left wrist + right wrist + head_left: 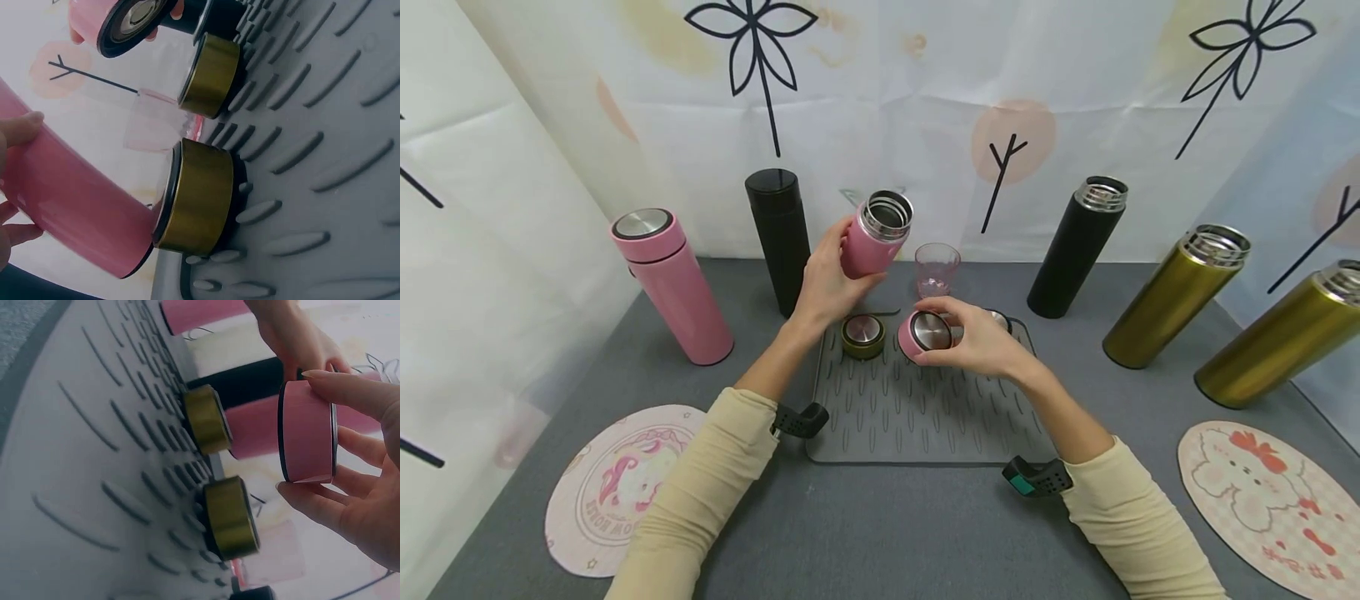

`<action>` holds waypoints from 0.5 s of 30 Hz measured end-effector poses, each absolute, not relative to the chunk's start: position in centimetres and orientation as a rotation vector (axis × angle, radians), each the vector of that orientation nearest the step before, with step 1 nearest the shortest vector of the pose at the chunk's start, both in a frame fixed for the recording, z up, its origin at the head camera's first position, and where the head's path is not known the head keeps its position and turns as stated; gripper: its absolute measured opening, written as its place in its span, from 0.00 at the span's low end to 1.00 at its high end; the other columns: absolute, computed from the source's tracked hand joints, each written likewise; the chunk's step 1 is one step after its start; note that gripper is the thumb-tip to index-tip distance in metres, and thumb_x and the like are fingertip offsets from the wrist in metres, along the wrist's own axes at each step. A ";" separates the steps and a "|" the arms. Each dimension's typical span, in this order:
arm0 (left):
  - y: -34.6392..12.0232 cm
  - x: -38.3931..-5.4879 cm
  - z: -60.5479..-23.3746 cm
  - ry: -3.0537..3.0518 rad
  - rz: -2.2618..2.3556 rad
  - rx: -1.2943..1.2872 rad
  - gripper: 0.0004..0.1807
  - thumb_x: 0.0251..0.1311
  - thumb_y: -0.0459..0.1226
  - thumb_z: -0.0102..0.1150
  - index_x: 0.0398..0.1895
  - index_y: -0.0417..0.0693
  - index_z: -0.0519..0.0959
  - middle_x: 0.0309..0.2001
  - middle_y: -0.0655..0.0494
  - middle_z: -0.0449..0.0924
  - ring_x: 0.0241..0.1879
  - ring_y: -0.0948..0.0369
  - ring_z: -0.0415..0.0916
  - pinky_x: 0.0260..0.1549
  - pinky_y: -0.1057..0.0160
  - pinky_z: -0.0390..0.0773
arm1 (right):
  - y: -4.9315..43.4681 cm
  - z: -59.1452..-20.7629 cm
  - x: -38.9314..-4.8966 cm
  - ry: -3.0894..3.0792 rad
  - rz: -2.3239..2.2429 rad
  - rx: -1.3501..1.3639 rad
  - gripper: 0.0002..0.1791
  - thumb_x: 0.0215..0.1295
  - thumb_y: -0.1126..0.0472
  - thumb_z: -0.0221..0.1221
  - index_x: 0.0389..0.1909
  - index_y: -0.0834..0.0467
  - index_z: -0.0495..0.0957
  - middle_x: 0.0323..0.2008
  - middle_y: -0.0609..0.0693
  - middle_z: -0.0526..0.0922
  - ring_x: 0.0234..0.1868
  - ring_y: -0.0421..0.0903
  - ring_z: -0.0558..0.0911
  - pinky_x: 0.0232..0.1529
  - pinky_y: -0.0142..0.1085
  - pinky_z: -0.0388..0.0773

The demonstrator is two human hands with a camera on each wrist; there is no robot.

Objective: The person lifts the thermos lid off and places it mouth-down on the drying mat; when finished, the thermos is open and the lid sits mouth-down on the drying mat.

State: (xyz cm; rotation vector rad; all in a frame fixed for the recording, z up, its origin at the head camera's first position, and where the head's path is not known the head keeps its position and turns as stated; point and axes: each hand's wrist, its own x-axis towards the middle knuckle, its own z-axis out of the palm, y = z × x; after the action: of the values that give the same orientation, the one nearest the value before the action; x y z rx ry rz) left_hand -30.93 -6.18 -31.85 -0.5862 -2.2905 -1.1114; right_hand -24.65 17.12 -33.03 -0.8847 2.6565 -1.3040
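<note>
My left hand [829,282] holds a pink thermos flask [872,250] by its side, tilted, its steel mouth uncovered. Thumb and fingers of my right hand [983,340] pinch a pink flask lid [910,337] [307,434] with a steel top, raised over the grey ribbed mat [917,429]. On the mat below stands a gold lid [862,340] [203,197]. A second gold lid [231,517] shows in both wrist views; the right hand and pink lid cover it in the head view. A black-rimmed lid [1000,320] is partly hidden behind the right hand.
A pink lidded flask [673,287] and a black flask [777,237] stand left. Behind the mat is a pink-tinted glass [937,268]. To the right are lidless black [1075,250] and gold flasks [1176,296]. Round placemats [576,508] [1262,492] lie at both sides.
</note>
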 end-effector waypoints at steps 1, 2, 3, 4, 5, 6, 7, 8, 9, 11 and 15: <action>-6.2 -31.1 -31.9 -2.288 -1.130 -0.580 0.44 0.45 0.36 0.75 0.66 0.42 0.62 0.59 0.45 0.69 0.57 0.52 0.69 0.56 0.55 0.70 | 16.9 -33.1 -24.6 2.653 -1.290 -0.900 0.37 0.51 0.58 0.72 0.62 0.60 0.69 0.57 0.56 0.73 0.53 0.57 0.74 0.43 0.44 0.79; -6.2 -31.3 -31.9 -2.287 -1.151 -0.571 0.44 0.45 0.36 0.75 0.66 0.42 0.63 0.59 0.45 0.69 0.57 0.52 0.69 0.55 0.54 0.70 | 16.6 -33.2 -24.6 2.644 -1.281 -0.913 0.37 0.50 0.58 0.72 0.62 0.60 0.69 0.57 0.56 0.73 0.52 0.57 0.75 0.43 0.43 0.79; -6.2 -31.4 -32.0 -2.284 -1.181 -0.559 0.44 0.45 0.36 0.75 0.66 0.41 0.63 0.59 0.45 0.70 0.57 0.51 0.70 0.55 0.53 0.71 | 16.4 -33.3 -24.6 2.636 -1.269 -0.927 0.37 0.50 0.58 0.72 0.62 0.59 0.70 0.56 0.55 0.73 0.52 0.56 0.75 0.42 0.43 0.79; -6.3 -31.6 -32.1 -2.283 -1.211 -0.543 0.44 0.45 0.36 0.75 0.66 0.41 0.63 0.58 0.45 0.70 0.57 0.51 0.70 0.54 0.52 0.71 | 16.1 -33.4 -24.6 2.628 -1.260 -0.940 0.37 0.50 0.58 0.72 0.62 0.59 0.70 0.56 0.55 0.74 0.52 0.56 0.75 0.42 0.42 0.79; -6.3 -31.8 -32.1 -2.286 -1.241 -0.523 0.44 0.45 0.36 0.75 0.66 0.42 0.62 0.58 0.44 0.70 0.57 0.50 0.70 0.54 0.52 0.72 | 15.9 -33.5 -24.5 2.622 -1.249 -0.951 0.37 0.50 0.58 0.73 0.62 0.59 0.70 0.56 0.54 0.74 0.53 0.55 0.75 0.42 0.42 0.79; -6.3 -32.0 -32.2 -2.292 -1.268 -0.497 0.44 0.45 0.37 0.75 0.66 0.43 0.62 0.58 0.45 0.70 0.57 0.50 0.70 0.53 0.51 0.72 | 15.7 -33.6 -24.5 2.617 -1.235 -0.966 0.37 0.50 0.58 0.72 0.62 0.58 0.70 0.56 0.54 0.73 0.53 0.55 0.75 0.43 0.42 0.79; -6.4 -32.1 -32.3 -2.299 -1.296 -0.471 0.44 0.45 0.37 0.75 0.66 0.43 0.62 0.58 0.45 0.71 0.57 0.50 0.70 0.53 0.51 0.72 | 15.5 -33.7 -24.5 2.617 -1.216 -0.985 0.37 0.50 0.58 0.72 0.62 0.58 0.70 0.56 0.54 0.73 0.54 0.54 0.75 0.44 0.42 0.78; -6.4 -32.3 -32.4 -2.305 -1.318 -0.447 0.45 0.45 0.37 0.75 0.67 0.44 0.62 0.58 0.45 0.71 0.56 0.50 0.71 0.52 0.51 0.72 | 15.3 -33.8 -24.5 2.615 -1.201 -1.001 0.36 0.50 0.58 0.72 0.62 0.59 0.70 0.57 0.53 0.73 0.54 0.53 0.74 0.45 0.42 0.78; -6.4 -32.4 -32.5 -2.311 -1.337 -0.427 0.45 0.46 0.38 0.75 0.67 0.45 0.61 0.58 0.45 0.71 0.56 0.50 0.71 0.52 0.51 0.73 | 15.0 -33.9 -24.5 2.620 -1.178 -1.020 0.36 0.51 0.58 0.72 0.62 0.59 0.71 0.57 0.53 0.73 0.54 0.52 0.74 0.47 0.42 0.77; -6.5 -32.8 -32.6 -2.327 -1.356 -0.399 0.45 0.46 0.39 0.75 0.68 0.46 0.61 0.59 0.45 0.70 0.56 0.51 0.71 0.52 0.51 0.73 | 14.6 -34.1 -24.5 2.621 -1.135 -1.057 0.36 0.50 0.57 0.72 0.61 0.59 0.71 0.56 0.52 0.74 0.54 0.49 0.73 0.48 0.41 0.75; -6.5 -33.4 -32.6 -2.332 -1.401 -0.381 0.45 0.47 0.39 0.74 0.68 0.47 0.60 0.59 0.45 0.70 0.56 0.51 0.71 0.51 0.50 0.73 | 13.7 -34.6 -24.6 2.616 -1.055 -1.107 0.35 0.50 0.57 0.72 0.60 0.60 0.73 0.52 0.51 0.76 0.50 0.46 0.72 0.48 0.39 0.74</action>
State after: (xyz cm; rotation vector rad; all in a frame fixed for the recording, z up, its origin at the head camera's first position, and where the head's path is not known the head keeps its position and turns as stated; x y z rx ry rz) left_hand -33.39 -6.47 -32.60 -0.3812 -2.3323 -1.4006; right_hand -24.55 13.65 -34.58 -1.1066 2.6163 -1.0546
